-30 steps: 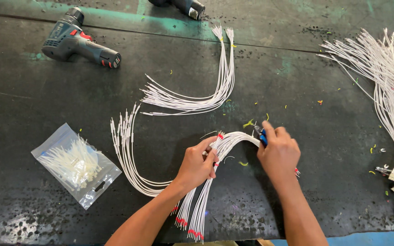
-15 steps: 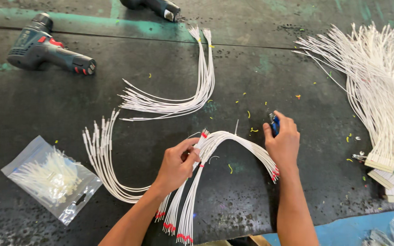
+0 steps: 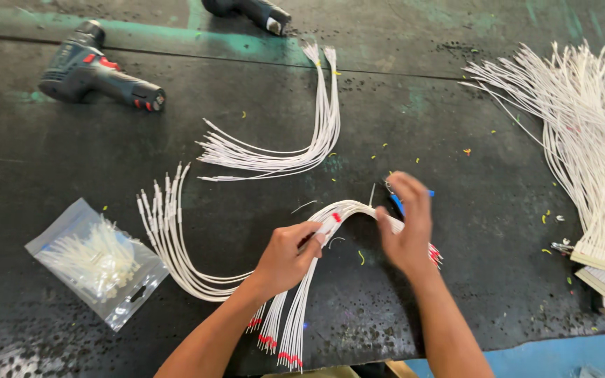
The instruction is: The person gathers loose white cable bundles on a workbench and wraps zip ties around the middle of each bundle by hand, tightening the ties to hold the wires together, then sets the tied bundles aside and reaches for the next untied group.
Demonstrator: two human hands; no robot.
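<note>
Your left hand [image 3: 290, 257] is pinched shut on a white wire bundle [image 3: 348, 210] near the top of its arch, thumb and fingers closed round the strands so they stay gathered while the rest drapes free; its red-tipped ends [image 3: 278, 346] trail toward six o'clock beneath your forearm. Your right hand [image 3: 406, 227] hangs just beside the bundle's other leg at three o'clock of the left, fingers half spread and blurred, and I cannot tell whether it grips anything; a blue-handled tool [image 3: 397, 199] lies on the dark mat [image 3: 456, 294] right behind it, close enough to pick up. Both forearms come in from six o'clock, wrists bent slightly inward over the arch. Two finished-looking bundles [image 3: 274, 157] lie curved at eleven and nine o'clock, kept apart from the loose wire heap [image 3: 589, 140] at two o'clock. A clear bag of white ties [image 3: 92, 262] sits at nine o'clock, a cordless driver [image 3: 96, 70] at ten.
</note>
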